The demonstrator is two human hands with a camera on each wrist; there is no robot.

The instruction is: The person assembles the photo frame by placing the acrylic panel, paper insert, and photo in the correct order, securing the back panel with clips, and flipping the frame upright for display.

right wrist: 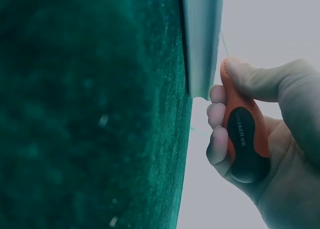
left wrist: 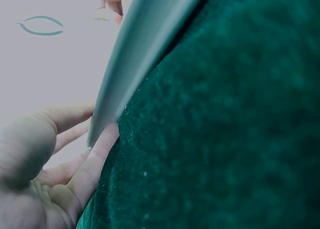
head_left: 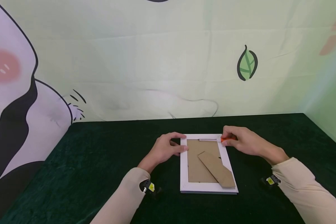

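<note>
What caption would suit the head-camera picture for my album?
Left hand steadies a face-down white picture frame on green cloth while the right hand works an orange-handled screwdriver at its top edge.

A staged recording booth: cartoon panda backdrop [head_left: 19, 93] behind green velvet table [head_left: 106, 146].
</note>
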